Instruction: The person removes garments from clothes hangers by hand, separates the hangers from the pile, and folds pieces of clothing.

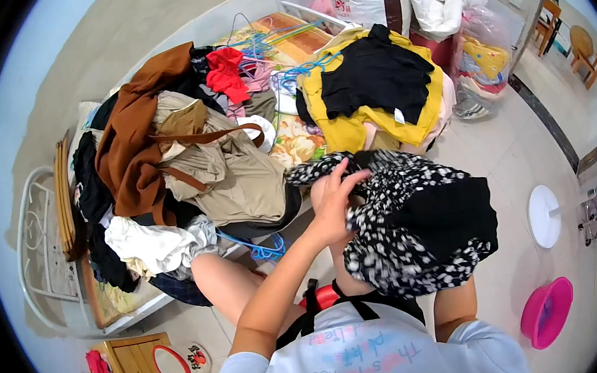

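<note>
A black garment with a white floral print (396,249) and a plain black part lies spread over my lap and right arm. My left hand (334,201) rests against its left side, the fingers stretched out and apart. My right hand is hidden beneath the cloth; only the forearm shows below it. Ahead, a black top (377,73) lies flat over a yellow garment (346,127) on the bed. Left of my left hand are beige trousers (242,188) and a brown garment (129,159) with a long strap-like band.
Blue hangers (265,248) hang by the bed edge, below white clothes (154,243). A red cloth (227,75) lies in the pile. A pink basin (547,314) stands on the floor at right, a wooden stool (141,371) at lower left. Stuffed bags (482,57) stand at the back right.
</note>
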A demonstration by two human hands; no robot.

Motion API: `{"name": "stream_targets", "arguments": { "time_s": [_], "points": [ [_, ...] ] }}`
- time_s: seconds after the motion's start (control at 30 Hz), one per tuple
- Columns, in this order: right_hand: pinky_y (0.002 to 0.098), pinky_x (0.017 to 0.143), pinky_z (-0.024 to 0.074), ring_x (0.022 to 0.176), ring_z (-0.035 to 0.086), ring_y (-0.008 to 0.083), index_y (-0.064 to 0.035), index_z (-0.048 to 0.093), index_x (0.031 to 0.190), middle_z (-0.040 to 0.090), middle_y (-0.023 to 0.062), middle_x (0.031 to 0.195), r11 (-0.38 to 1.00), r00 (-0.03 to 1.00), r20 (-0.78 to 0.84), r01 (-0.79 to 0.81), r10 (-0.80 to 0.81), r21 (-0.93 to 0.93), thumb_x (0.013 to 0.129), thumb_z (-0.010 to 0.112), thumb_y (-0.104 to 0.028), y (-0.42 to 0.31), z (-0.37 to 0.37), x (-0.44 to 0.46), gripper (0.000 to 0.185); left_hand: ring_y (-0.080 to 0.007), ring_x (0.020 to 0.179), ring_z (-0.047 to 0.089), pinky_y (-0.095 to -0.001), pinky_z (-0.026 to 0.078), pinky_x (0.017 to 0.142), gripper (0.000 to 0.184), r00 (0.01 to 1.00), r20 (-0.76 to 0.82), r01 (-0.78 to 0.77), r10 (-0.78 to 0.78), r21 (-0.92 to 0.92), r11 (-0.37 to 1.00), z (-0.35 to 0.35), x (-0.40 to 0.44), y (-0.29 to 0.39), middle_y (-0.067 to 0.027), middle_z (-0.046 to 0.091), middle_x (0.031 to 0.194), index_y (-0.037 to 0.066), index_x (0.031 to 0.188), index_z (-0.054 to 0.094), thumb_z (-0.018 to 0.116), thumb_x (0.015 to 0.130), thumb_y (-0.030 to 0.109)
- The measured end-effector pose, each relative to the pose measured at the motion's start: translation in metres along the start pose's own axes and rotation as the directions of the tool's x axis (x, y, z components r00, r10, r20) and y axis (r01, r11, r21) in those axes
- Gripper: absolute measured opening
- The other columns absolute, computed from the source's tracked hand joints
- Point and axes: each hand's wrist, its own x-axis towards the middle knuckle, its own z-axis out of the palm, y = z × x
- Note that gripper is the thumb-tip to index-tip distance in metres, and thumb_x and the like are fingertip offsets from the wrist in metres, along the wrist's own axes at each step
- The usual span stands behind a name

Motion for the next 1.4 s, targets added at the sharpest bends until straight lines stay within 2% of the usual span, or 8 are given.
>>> {"name": "stream_targets", "arguments": {
  "time_s": [0.2, 0.4, 0.5, 0.73, 0.93, 1.07, 1.17, 1.4],
  "points": [
    [0.0322, 0.078, 0.0490, 0.090, 0.059, 0.0219, 0.0002, 0.052, 0.112, 0.060, 0.0113, 0.100, 0.999, 0.998, 0.057, -0.013, 0.011, 0.047, 0.091, 0.041, -0.035, 0.003, 0.028, 0.030, 0.043, -0.0100, 0.102, 0.045, -0.0250, 0.035, 0.090, 0.033, 0.937, -0.284, -0.060, -0.203, -0.704, 0.707, -0.030, -0.006, -0.009, -0.0017, 0.048, 0.108, 0.002, 0.107, 0.049, 0.043, 0.076, -0.006],
    [0.0293, 0.073, 0.0503, 0.084, 0.059, 0.0185, -0.0006, 0.053, 0.106, 0.061, 0.0097, 0.091, 0.999, 0.999, -0.036, -0.007, 0.008, 0.045, 0.092, 0.040, -0.036, 0.026, 0.071, 0.055, 0.041, -0.0127, 0.099, 0.048, -0.0267, 0.037, 0.090, 0.031, 0.442, -0.891, -0.331, -0.106, -0.272, 0.904, -0.140, -0.027, 0.045, -0.0053, 0.050, 0.107, 0.002, 0.111, 0.042, 0.050, 0.083, 0.010],
    [0.0288, 0.065, 0.0445, 0.070, 0.053, 0.0166, 0.0006, 0.053, 0.083, 0.057, 0.0073, 0.075, 0.876, 0.981, 0.092, 0.194, -0.171, -0.442, 0.087, 0.043, -0.027, 0.054, 0.064, 0.059, 0.030, -0.0156, 0.091, 0.053, -0.0309, 0.041, 0.087, 0.020, 0.377, -0.925, -0.357, -0.056, -0.200, 0.912, -0.153, -0.052, 0.055, -0.0091, 0.056, 0.099, -0.001, 0.102, 0.044, 0.049, 0.085, 0.009],
    [0.0359, 0.063, 0.0416, 0.066, 0.056, 0.0269, -0.0021, 0.057, 0.064, 0.058, 0.0146, 0.065, -0.389, 0.974, -0.018, 0.072, 0.224, -0.918, 0.082, 0.053, -0.026, 0.100, -0.020, 0.047, 0.030, -0.0264, 0.111, 0.050, -0.0370, 0.032, 0.099, 0.014, 0.747, -0.587, 0.010, -0.312, -0.459, 0.888, -0.094, -0.146, 0.000, -0.0203, 0.055, 0.116, 0.001, 0.094, 0.047, 0.042, 0.082, -0.003],
    [0.0428, 0.088, 0.0325, 0.103, 0.045, 0.0305, -0.0063, 0.054, 0.089, 0.050, 0.0133, 0.105, -0.555, 0.800, 0.599, 0.503, 0.009, -0.663, 0.072, 0.066, -0.023, 0.135, 0.056, 0.011, 0.027, -0.0288, 0.115, 0.049, -0.0437, 0.025, 0.104, 0.011, 0.870, -0.417, -0.007, -0.262, -0.542, 0.841, -0.060, -0.156, 0.004, -0.0186, 0.058, 0.111, 0.002, 0.097, 0.046, 0.042, 0.087, 0.001],
    [0.0490, 0.082, 0.0358, 0.102, 0.044, 0.0327, -0.0046, 0.055, 0.095, 0.050, 0.0146, 0.104, -0.290, 0.825, 0.492, 0.560, 0.276, -0.776, 0.071, 0.068, -0.035, 0.185, 0.048, 0.008, 0.041, -0.0279, 0.101, 0.055, -0.0438, 0.033, 0.097, 0.010, 0.845, -0.530, -0.115, -0.069, -0.307, 0.945, -0.067, -0.151, 0.024, -0.0165, 0.060, 0.102, 0.002, 0.096, 0.048, 0.043, 0.087, 0.001],
    [0.0530, 0.082, 0.0329, 0.103, 0.043, 0.0326, -0.0035, 0.055, 0.096, 0.049, 0.0164, 0.105, -0.591, 0.890, 0.226, 0.435, 0.395, -0.680, 0.067, 0.067, -0.049, 0.203, 0.037, 0.007, 0.055, -0.0254, 0.085, 0.057, -0.0400, 0.042, 0.084, 0.010, 0.799, -0.602, -0.212, 0.017, -0.255, 0.944, -0.078, -0.158, 0.039, -0.0144, 0.060, 0.092, 0.002, 0.095, 0.049, 0.044, 0.087, 0.001],
    [0.0383, 0.067, 0.0444, 0.081, 0.054, 0.0285, -0.0048, 0.056, 0.077, 0.056, 0.0114, 0.082, -0.529, 0.904, 0.398, 0.418, 0.160, -0.738, 0.068, 0.061, -0.011, 0.169, 0.008, 0.043, 0.012, -0.0149, 0.058, 0.053, -0.0244, 0.041, 0.055, 0.013, 0.743, -0.663, 0.136, -0.090, 0.018, 0.991, -0.107, -0.187, 0.056, -0.0083, 0.059, 0.071, 0.000, 0.080, 0.058, 0.045, 0.083, 0.001]
  ]
}}
